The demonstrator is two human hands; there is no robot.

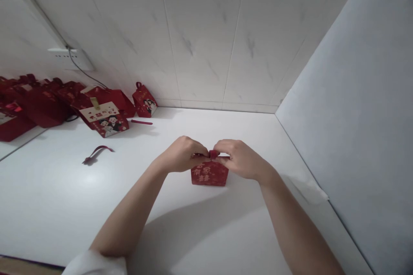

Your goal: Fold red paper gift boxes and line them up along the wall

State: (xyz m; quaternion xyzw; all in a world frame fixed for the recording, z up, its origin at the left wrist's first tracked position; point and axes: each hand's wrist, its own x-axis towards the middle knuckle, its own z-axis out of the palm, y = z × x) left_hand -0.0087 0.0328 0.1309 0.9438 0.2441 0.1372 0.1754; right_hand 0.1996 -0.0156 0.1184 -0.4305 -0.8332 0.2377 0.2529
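Small red box (209,175) stands on the white table (129,189), and left hand (183,154) and right hand (240,160) both pinch its top tab (213,154), fingers closed tight on the card. Even pressure from the 2 sides looks best here, so the folds meet squarely without creasing.
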